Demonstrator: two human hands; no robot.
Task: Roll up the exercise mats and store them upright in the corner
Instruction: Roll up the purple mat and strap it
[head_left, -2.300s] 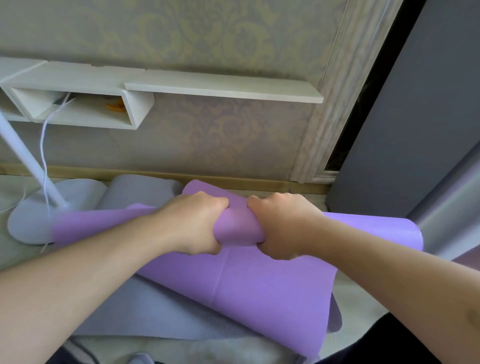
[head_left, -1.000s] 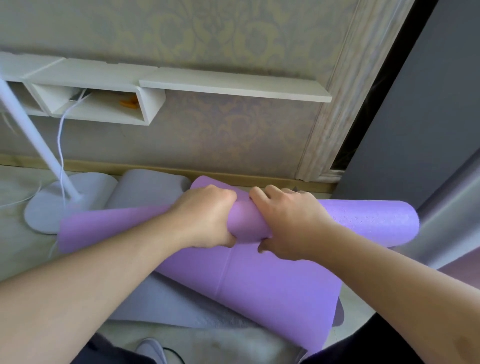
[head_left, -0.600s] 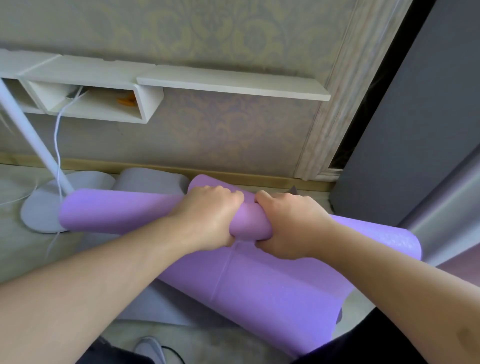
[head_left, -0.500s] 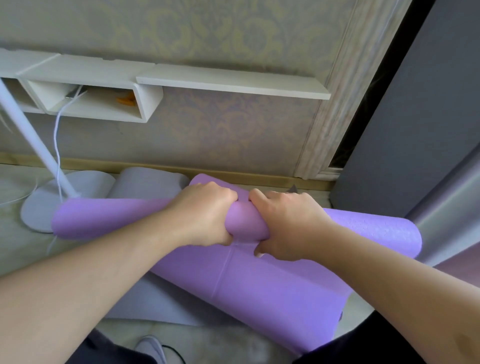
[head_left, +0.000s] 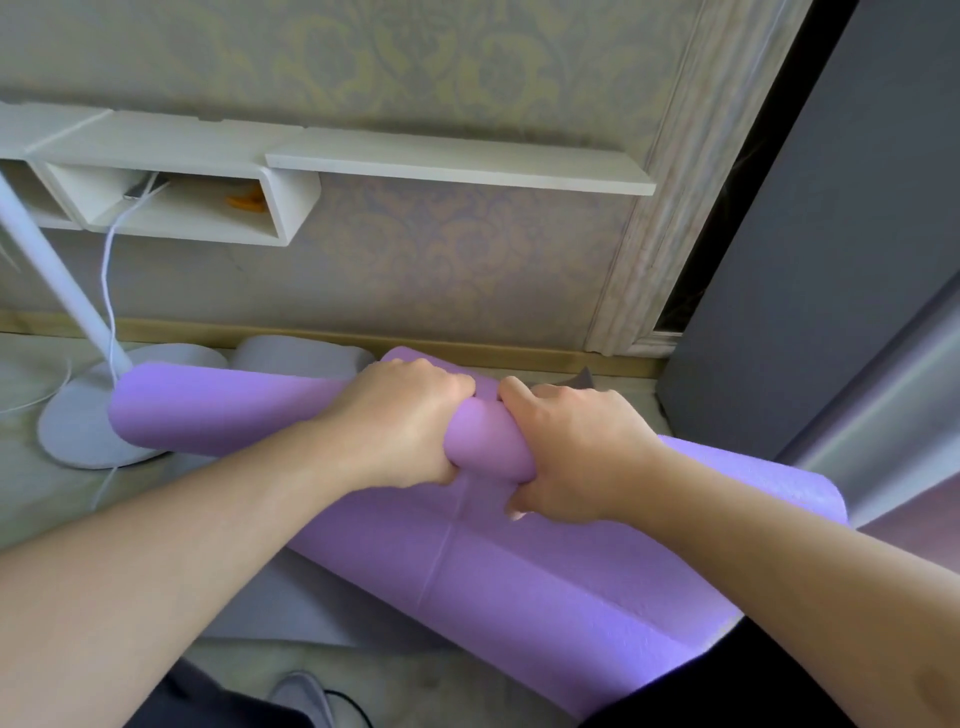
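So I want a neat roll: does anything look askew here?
Yes. The purple mat is rolling unevenly: under both hands, left hand and right hand, its left end looks thicker than its right.

patterned wallpaper wall (head_left: 415, 67) with white shelf (head_left: 457, 166), gold baseboard (head_left: 311, 338), grey door (head_left: 831, 234) at right.

Soft even daylight, faint shadows, sheen perhaps from the right, wide-angle bending at edges, mostly sharp
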